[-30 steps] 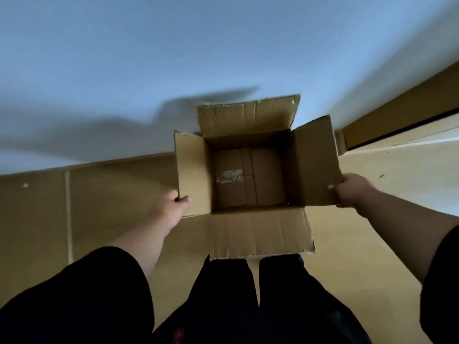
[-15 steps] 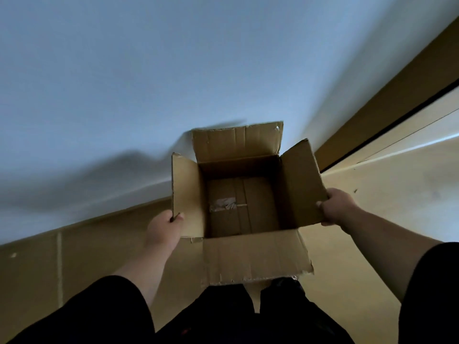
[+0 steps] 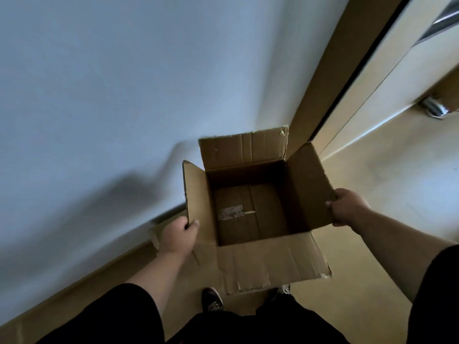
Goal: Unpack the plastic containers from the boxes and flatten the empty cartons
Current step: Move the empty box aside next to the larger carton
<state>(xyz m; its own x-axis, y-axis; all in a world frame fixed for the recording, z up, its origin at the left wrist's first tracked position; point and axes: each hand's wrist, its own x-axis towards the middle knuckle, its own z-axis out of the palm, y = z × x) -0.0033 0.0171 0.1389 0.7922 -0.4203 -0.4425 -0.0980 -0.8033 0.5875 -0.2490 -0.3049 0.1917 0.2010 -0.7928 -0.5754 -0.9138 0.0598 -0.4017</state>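
A: What is seen, from the biggest thing down?

B: A pale wall (image 3: 124, 95) fills the far left, and a door frame (image 3: 330, 78) runs up on the far right with a light door (image 3: 397, 78) beside it. The wooden floor (image 3: 385, 194) is seen on the right and near. The cardboard box (image 3: 250, 209) is held in the air in the middle, above the shoes (image 3: 211, 300), with all four flaps open. No plastic container is seen inside; only an old tape scrap (image 3: 232, 212) is stuck on the bottom.

A: How is the box held?

B: The left flap is gripped by the left hand (image 3: 178, 235), with the thumb on the inner face. The edge of the right flap is pinched by the right hand (image 3: 347, 207), fingers curled round it.

A: What could go wrong?

B: The box is carried by its flaps only. A flap could be torn at its fold, or the box could tilt and slip, if it is pulled apart too fast. The bottom seam looks taped, so flattening may be resisted until the tape is broken.

A: Is there room?

B: The far flap is near the wall and the door frame, so it could be knocked there. More open floor is found on the right.
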